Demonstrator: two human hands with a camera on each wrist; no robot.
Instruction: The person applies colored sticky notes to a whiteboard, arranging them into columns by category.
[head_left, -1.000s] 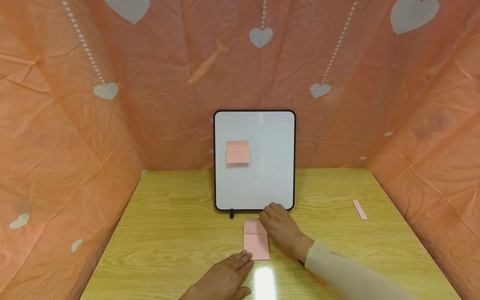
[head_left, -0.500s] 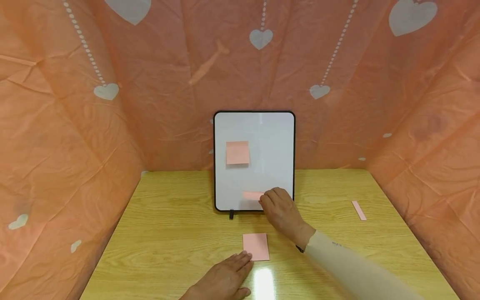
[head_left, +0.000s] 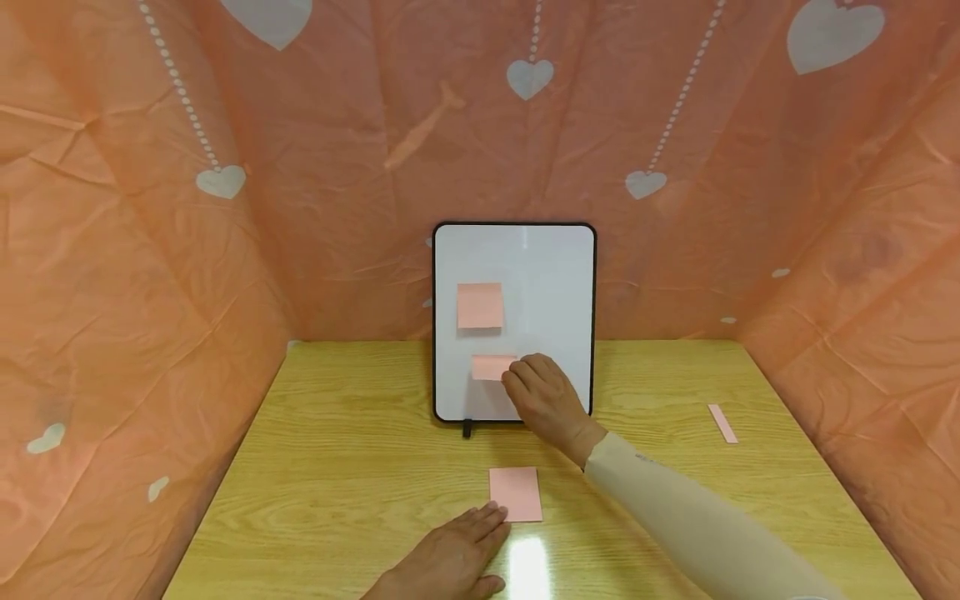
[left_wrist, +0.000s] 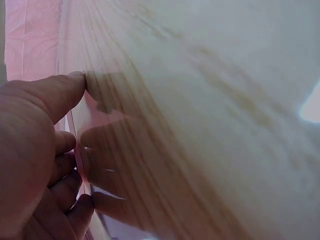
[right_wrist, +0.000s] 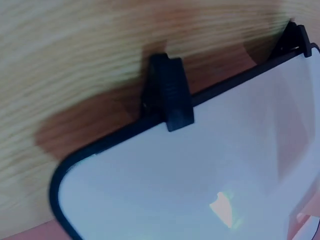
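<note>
In the head view my right hand (head_left: 545, 406) pinches a pink sticky note (head_left: 491, 367) by its right side, before the lower part of a whiteboard (head_left: 555, 283). I cannot tell whether the note touches the board. Higher up, at the board's left, another pink sticky note (head_left: 480, 306) is stuck on. My left hand (head_left: 456, 554) lies with straight fingers, fingertips on the lower left corner of a pink sticky note pad (head_left: 516, 493). In the left wrist view the left hand's (left_wrist: 45, 130) thumb and fingertips touch the shiny table (left_wrist: 200, 125).
The whiteboard stands upright on black feet (right_wrist: 170, 92), near the back of the wood-grain table (head_left: 360, 467). A narrow pink paper strip (head_left: 723, 423) lies on the right. Orange cloth (head_left: 337, 250) with pale hearts hangs behind and on both sides.
My right hand has peeled the top sticky note off the pad and carried it up and slightly left to the whiteboard. My left hand has stayed at the pad.
</note>
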